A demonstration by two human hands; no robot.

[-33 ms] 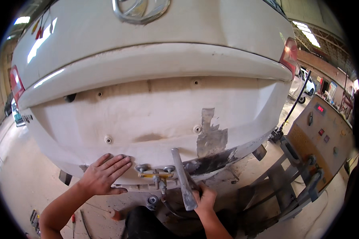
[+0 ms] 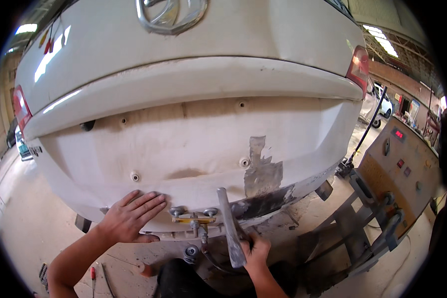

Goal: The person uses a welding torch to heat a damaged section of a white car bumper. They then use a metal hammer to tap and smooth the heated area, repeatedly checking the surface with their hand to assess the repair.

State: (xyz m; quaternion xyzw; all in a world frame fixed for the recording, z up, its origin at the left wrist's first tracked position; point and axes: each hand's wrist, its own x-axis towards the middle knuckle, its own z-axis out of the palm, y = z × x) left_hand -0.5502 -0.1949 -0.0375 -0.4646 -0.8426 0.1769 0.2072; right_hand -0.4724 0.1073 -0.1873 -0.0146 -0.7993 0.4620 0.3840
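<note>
My left hand [image 2: 133, 218] lies flat, fingers stretched out, on the lower edge of the white car's tailgate [image 2: 149, 144]. In my right hand [image 2: 256, 252] is a grey metal body hammer [image 2: 229, 223], its long narrow head running up toward the panel. Whether the head touches the metal I cannot tell. Between my hands, a yellow bar fixture [image 2: 192, 219] with two round metal ends sits against the lower edge, a cable hanging from it. A bare grey patch [image 2: 263, 178] and a dark scraped strip [image 2: 265, 202] show right of the hammer.
A panel machine [image 2: 395, 174] with a red display stands on a stand at the right. Beside it rises a dark upright bar [image 2: 370, 124]. A red-handled screwdriver [image 2: 93, 275] and a spring-like round part [image 2: 190, 253] are on the floor.
The view has shifted slightly, the car's emblem showing a little lower. The hammer sits marginally farther right and lower in the picture; my left hand stays flat on the panel.
</note>
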